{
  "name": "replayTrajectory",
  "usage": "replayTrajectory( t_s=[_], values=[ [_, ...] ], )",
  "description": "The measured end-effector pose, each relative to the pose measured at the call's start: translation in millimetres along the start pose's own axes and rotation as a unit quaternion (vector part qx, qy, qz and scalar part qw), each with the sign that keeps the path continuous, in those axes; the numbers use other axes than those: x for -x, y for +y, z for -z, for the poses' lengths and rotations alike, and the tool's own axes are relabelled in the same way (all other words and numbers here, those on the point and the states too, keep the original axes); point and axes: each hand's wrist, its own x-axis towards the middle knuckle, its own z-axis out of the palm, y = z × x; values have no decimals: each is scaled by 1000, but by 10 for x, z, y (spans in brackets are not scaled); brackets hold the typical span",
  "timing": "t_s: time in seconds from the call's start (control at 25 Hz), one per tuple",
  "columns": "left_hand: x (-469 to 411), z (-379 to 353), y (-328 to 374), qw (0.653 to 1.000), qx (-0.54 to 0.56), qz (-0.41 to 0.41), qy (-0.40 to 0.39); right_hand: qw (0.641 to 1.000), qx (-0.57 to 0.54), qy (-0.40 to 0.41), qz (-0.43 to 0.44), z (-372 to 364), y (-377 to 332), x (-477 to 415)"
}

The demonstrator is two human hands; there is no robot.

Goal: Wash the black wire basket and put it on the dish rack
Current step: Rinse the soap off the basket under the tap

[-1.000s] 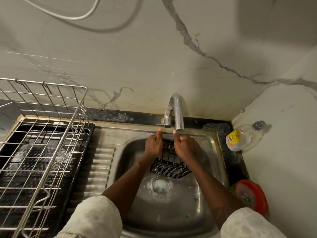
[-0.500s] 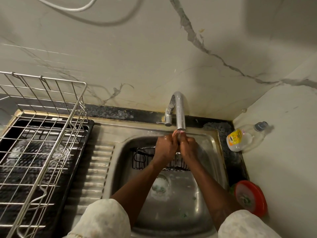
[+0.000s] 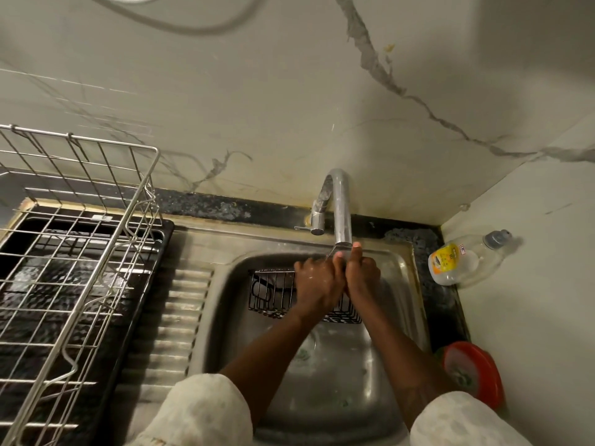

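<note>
Nearest, pale sleeves (image 3: 199, 413) and bare forearms reaching across the stainless steel sink (image 3: 399, 317). Roughly midway, at a guess: rinsing under way, racking not yet done. Left hand (image 3: 317, 284) and right hand (image 3: 362, 280) pressed side by side over the black wire basket (image 3: 270, 294), itself low in the sink's far half and well apart from the silver wire dish rack (image 3: 80, 252) at left. Beyond, the curved chrome tap (image 3: 341, 207), spout just above the fingertips. Grip on the wires or mere hand-rubbing: impossible to tell, fingers hidden underneath. Water stream barely visible; basket's right half covered.
</note>
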Motion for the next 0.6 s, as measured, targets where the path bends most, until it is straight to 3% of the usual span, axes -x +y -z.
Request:
replayTrajectory(
  t_s=[0.2,0.32,0.44,0.48,0.6],
  values=[
    [-86,-57,-205,995,36,-85,-38,1000,2,6,-26,-6,167,-57],
    [-49,29,-840,999,-33,24,-29,999,22,20,-14,17,204,-74],
    [-37,152,-1148,977,-42,198,-66,999,37,18,-14,21,133,-133],
    [-54,132,-1103,980,-42,188,-59,999,38,16,-9,21,78,-136],
    [-51,21,-503,999,20,28,-37,999,42,15,13,30,-27,-152]
  ],
)
